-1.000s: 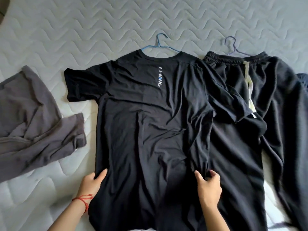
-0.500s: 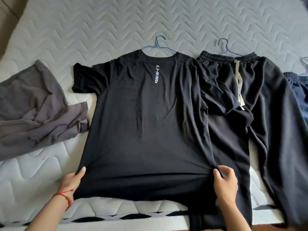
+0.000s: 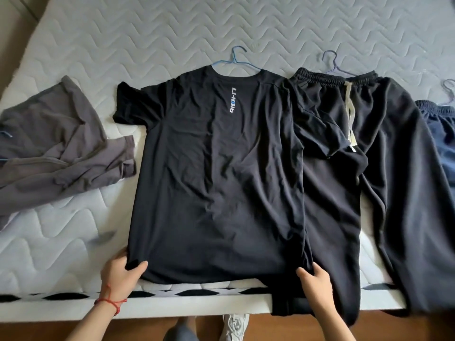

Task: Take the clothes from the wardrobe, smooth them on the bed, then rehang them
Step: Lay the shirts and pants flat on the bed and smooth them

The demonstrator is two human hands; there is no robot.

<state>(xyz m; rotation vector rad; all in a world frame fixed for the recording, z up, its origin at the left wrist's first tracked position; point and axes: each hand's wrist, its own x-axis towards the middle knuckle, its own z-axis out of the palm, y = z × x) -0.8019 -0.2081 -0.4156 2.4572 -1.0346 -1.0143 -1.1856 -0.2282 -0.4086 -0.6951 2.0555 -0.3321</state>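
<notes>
Since the earlier frames, the hem of the black short-sleeved jersey T-shirt [image 3: 216, 173] has been drawn toward the near edge of the bed, and most of the body creases have flattened. The shirt lies back-up on the grey quilted mattress [image 3: 246, 25], its collar on a blue wire hanger [image 3: 235, 60]. The left hand [image 3: 120, 273] is clamped on the lower left hem corner; the right hand [image 3: 314, 279] is clamped on the lower right corner. The hands are well apart.

The fabric appears light, soft and limp; it will likely fold under its own weight, so take hold at hem corners or shoulder seams, or lift by the hanger.

The right sleeve overlaps the black drawstring sweatpants [image 3: 369, 168] on a purple wire hanger [image 3: 332, 62]. A crumpled grey garment [image 3: 56, 148] lies near the left sleeve. The hem reaches the mattress edge. Open mattress lies beyond the collars.
</notes>
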